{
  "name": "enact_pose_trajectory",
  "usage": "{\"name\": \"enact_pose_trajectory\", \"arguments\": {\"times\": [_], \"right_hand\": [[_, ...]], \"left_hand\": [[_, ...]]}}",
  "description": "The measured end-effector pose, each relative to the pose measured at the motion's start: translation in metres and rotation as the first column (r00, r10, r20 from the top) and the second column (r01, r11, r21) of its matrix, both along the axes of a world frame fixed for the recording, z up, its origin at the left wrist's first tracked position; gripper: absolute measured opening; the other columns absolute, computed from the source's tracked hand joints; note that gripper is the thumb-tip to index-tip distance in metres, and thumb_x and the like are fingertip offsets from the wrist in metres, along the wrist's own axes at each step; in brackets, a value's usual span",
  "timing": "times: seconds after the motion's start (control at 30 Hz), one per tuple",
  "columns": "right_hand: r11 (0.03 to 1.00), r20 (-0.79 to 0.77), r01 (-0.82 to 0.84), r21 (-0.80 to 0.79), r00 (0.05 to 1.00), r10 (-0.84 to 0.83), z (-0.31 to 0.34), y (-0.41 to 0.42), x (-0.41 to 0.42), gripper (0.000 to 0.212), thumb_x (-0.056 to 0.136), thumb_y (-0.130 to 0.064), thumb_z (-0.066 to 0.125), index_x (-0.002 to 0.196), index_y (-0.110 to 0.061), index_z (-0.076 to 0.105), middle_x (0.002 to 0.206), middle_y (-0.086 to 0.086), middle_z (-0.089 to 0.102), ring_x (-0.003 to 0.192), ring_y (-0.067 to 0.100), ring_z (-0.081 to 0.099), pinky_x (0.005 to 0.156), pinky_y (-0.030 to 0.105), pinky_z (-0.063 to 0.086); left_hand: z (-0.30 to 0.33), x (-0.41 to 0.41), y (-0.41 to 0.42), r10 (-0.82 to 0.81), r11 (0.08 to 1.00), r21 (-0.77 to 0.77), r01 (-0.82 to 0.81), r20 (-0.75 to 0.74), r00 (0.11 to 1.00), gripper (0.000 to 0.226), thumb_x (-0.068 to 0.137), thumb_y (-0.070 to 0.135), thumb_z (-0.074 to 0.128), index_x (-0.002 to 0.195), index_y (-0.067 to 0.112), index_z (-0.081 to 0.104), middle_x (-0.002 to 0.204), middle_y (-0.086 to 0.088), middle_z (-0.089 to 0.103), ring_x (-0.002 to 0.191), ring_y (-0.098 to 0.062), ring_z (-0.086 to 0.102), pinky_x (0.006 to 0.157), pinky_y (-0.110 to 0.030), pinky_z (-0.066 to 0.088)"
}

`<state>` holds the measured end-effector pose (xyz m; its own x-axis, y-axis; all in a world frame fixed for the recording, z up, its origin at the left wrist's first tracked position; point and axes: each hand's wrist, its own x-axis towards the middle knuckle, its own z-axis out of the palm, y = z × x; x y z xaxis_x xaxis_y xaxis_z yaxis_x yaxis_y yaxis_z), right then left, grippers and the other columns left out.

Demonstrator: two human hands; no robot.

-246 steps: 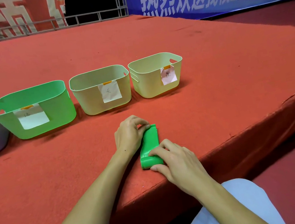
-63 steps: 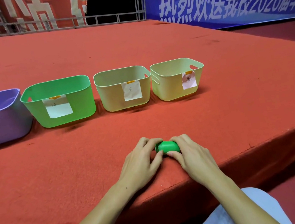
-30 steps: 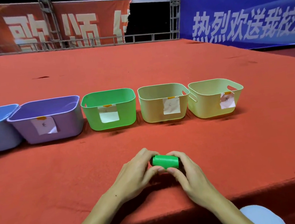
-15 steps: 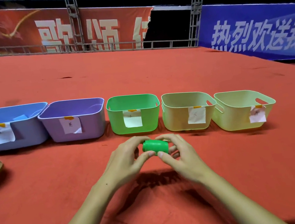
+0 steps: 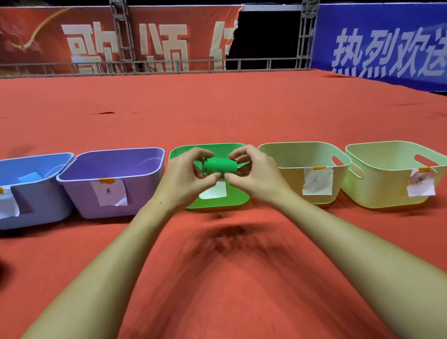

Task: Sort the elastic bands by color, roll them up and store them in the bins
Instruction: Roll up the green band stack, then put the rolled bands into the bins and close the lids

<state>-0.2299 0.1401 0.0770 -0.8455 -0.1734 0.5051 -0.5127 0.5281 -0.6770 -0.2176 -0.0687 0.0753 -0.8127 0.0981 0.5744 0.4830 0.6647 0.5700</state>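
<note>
Person: two bare forearms; left hand point(image 5: 182, 179) and right hand point(image 5: 254, 175) bare; no sleeves, rings or watch visible.

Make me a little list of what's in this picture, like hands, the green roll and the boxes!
left hand: pinches one end of the green roll
right hand: pinches the other end
green roll: rolled up, held in the air over the green bin
green bin: middle of the row, partly hidden by the hands
blue bin: far left, something blue inside
purple bin: beside the blue one
two pale yellow bins: right of the green bin
labels: a paper note on each bin
floor: red carpet
</note>
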Motion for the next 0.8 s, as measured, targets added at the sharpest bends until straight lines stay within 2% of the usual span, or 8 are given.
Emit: {"name": "enact_pose_trajectory", "arguments": {"times": [0.07, 0.17, 0.27, 0.4, 0.53, 0.63, 0.7, 0.8], "right_hand": [[0.999, -0.018, 0.030, 0.018, 0.999, -0.029, 0.007, -0.007, -0.024, 0.037, 0.079, -0.022, 0.087, 0.111, -0.020, 0.069, 0.105, -0.004, 0.074, 0.086, 0.009, 0.074, 0.084, 0.039, 0.062], [0.995, -0.023, 0.077, 0.062, 0.997, -0.076, 0.013, -0.014, -0.055, 0.038, 0.076, -0.024, 0.087, 0.110, -0.020, 0.072, 0.104, -0.003, 0.077, 0.093, 0.014, 0.074, 0.087, 0.041, 0.062], [0.985, 0.012, 0.087, 0.147, 0.996, -0.090, 0.015, -0.019, -0.076, 0.037, 0.079, -0.023, 0.085, 0.114, -0.019, 0.073, 0.109, 0.001, 0.077, 0.101, 0.017, 0.073, 0.089, 0.036, 0.059], [0.970, 0.068, 0.065, 0.234, 0.994, -0.083, 0.014, -0.025, -0.094, 0.035, 0.083, -0.018, 0.081, 0.118, -0.015, 0.073, 0.115, 0.006, 0.076, 0.110, 0.020, 0.070, 0.084, 0.028, 0.053], [0.944, 0.125, 0.042, 0.327, 0.988, -0.087, 0.013, -0.030, -0.106, 0.035, 0.083, -0.019, 0.080, 0.118, -0.016, 0.076, 0.120, 0.006, 0.076, 0.112, 0.022, 0.070, 0.091, 0.034, 0.057], [0.935, 0.152, -0.007, 0.354, 0.987, -0.050, 0.013, -0.030, -0.107, 0.037, 0.084, -0.020, 0.079, 0.121, -0.015, 0.075, 0.119, 0.005, 0.076, 0.111, 0.021, 0.070, 0.093, 0.035, 0.057], [0.935, 0.147, -0.022, 0.354, 0.989, -0.032, 0.013, -0.030, -0.104, 0.036, 0.087, -0.020, 0.077, 0.122, -0.015, 0.074, 0.118, 0.005, 0.076, 0.110, 0.021, 0.070, 0.091, 0.035, 0.057], [0.948, 0.129, -0.028, 0.316, 0.992, -0.014, 0.013, -0.025, -0.094, 0.033, 0.089, -0.021, 0.076, 0.122, -0.016, 0.072, 0.116, 0.002, 0.077, 0.108, 0.019, 0.071, 0.092, 0.035, 0.057]], "left_hand": [[0.007, -0.025, -0.003, 0.032, 0.999, -0.025, -0.032, 0.011, 0.999, 0.044, 0.083, 0.024, 0.089, 0.123, 0.016, 0.073, 0.105, -0.003, 0.077, 0.075, -0.008, 0.068, 0.078, -0.035, 0.057], [0.017, -0.055, -0.007, 0.076, 0.994, -0.079, -0.072, 0.048, 0.996, 0.042, 0.083, 0.025, 0.088, 0.121, 0.015, 0.075, 0.109, -0.003, 0.078, 0.092, -0.020, 0.072, 0.084, -0.035, 0.058], [0.022, -0.077, -0.010, 0.110, 0.986, -0.137, -0.096, 0.097, 0.989, 0.039, 0.082, 0.026, 0.089, 0.118, 0.015, 0.077, 0.111, -0.004, 0.078, 0.102, -0.021, 0.072, 0.087, -0.033, 0.054], [0.017, -0.099, -0.015, 0.155, 0.969, -0.221, -0.114, 0.175, 0.972, 0.044, 0.083, 0.030, 0.088, 0.122, 0.014, 0.077, 0.119, -0.007, 0.077, 0.113, -0.024, 0.070, 0.093, -0.036, 0.055], [0.014, -0.110, -0.017, 0.160, 0.949, -0.305, -0.076, 0.262, 0.952, 0.046, 0.087, 0.029, 0.084, 0.129, 0.013, 0.073, 0.128, -0.006, 0.075, 0.118, -0.024, 0.069, 0.090, -0.030, 0.051], [0.015, -0.109, -0.015, 0.154, 0.929, -0.367, -0.042, 0.283, 0.947, 0.049, 0.091, 0.036, 0.080, 0.133, 0.015, 0.069, 0.134, -0.006, 0.071, 0.124, -0.027, 0.066, 0.100, -0.039, 0.053], [0.018, -0.103, -0.015, 0.160, 0.925, -0.377, -0.049, 0.270, 0.950, 0.048, 0.092, 0.039, 0.078, 0.132, 0.015, 0.069, 0.132, -0.006, 0.072, 0.122, -0.027, 0.067, 0.101, -0.043, 0.054], [0.026, -0.084, -0.018, 0.141, 0.944, -0.323, -0.060, 0.231, 0.963, 0.039, 0.092, 0.035, 0.078, 0.125, 0.015, 0.072, 0.122, -0.005, 0.076, 0.112, -0.025, 0.071, 0.096, -0.042, 0.057]]}}
